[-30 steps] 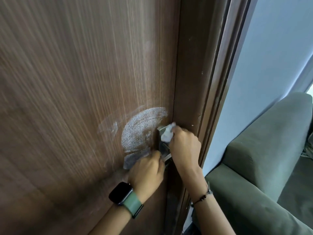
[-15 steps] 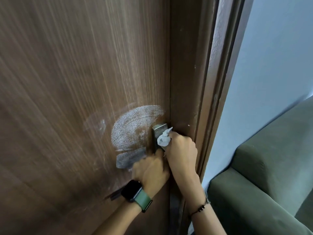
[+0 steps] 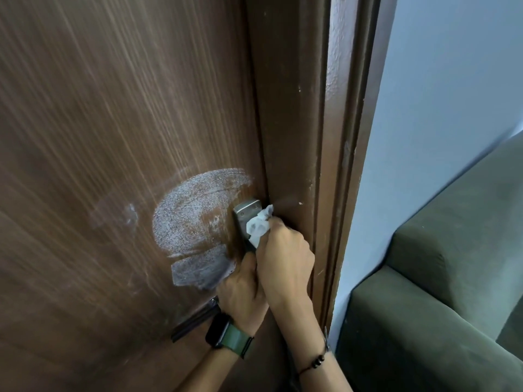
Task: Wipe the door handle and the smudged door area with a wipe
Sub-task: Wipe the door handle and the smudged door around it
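Wipe [image 3: 258, 226]: white, crumpled into a small wad, pinched in the right hand [image 3: 284, 260] and pressed against the metal handle plate [image 3: 245, 215] at the door's edge. Right grip is closed tight around the wipe, only its top and a bit of one side sticking out past the fingers. Left hand [image 3: 242, 292] sits just below and touching the right, fist closed on the door handle; most of the lever is hidden under it, with a dark strip [image 3: 195, 321] showing beside the wrist, too blurred to identify. Door [image 3: 99, 123] is dark brown wood grain with a big whitish grainy arc-shaped smudge [image 3: 192, 213] just left of the plate, plus a fainter smear [image 3: 124, 215] further left. Green-strap watch [image 3: 226, 333] on left wrist, bead bracelet [image 3: 315, 363] on right. Green sofa [image 3: 438, 306] at right, beside the door frame [image 3: 325, 137].
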